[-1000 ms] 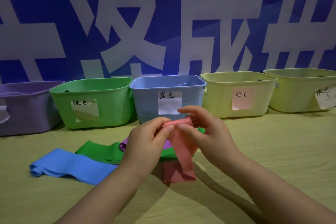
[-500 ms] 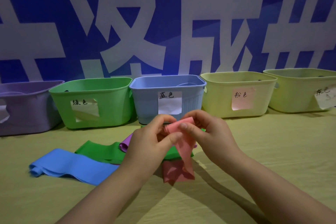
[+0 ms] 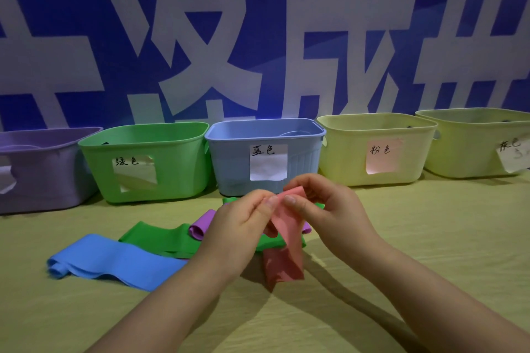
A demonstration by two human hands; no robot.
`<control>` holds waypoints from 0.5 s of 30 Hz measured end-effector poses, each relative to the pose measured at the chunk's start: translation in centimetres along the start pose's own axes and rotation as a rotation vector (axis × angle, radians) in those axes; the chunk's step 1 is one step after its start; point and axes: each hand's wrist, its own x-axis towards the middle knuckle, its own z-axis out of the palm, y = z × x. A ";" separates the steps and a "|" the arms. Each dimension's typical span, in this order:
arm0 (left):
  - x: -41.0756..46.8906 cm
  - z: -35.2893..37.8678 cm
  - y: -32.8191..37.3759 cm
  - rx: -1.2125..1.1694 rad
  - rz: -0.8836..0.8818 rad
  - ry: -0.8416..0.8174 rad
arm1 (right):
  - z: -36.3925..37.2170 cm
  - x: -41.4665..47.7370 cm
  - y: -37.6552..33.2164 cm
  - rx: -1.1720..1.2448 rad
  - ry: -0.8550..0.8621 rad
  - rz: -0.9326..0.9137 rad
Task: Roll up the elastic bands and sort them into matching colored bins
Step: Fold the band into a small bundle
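backdrop (image 3: 258, 37) of blue with huge white characters closes off the rear. below it the yellow-green table (image 3: 444, 238) carries five bins along its far edge, each turned label-out so its colour can be read: purple bin (image 3: 43, 175), green bin (image 3: 177, 169), blue bin (image 3: 229, 163), then a pale yellow bin (image 3: 344, 157) labelled 粉色, pink, and a second yellow bin (image 3: 464, 146) whose label seems to say grey. nearer, loose bands lie waiting: blue band (image 3: 114, 261) flat at the left, green band (image 3: 155, 238) just behind it, purple band (image 3: 199, 226) curled against the green. both hands hover in front of the blue bin. the left hand (image 3: 238, 223) and right hand (image 3: 332, 209) each pinch the top edge of the pink band (image 3: 286, 238) between thumb and fingers, close together, probably to start the first tight turn of the roll. its lower end reaches the table, so little seems rolled yet.
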 end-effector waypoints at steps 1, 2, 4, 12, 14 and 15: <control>-0.1 0.0 0.0 0.012 -0.008 -0.011 | 0.0 0.0 -0.1 -0.002 0.000 0.004; -0.1 0.1 0.0 0.028 -0.008 -0.007 | 0.0 0.0 0.0 -0.006 0.002 0.006; -0.1 0.2 0.0 0.068 0.004 0.036 | 0.0 -0.1 0.0 -0.008 0.007 0.013; -0.1 0.0 -0.1 0.146 0.047 0.125 | 0.2 0.0 0.0 0.038 -0.002 0.010; -0.1 0.0 0.0 0.161 0.071 0.148 | 0.2 0.0 0.0 0.041 -0.013 -0.001; -0.1 0.0 0.1 0.164 0.083 0.147 | 0.2 0.0 0.1 0.032 -0.014 -0.005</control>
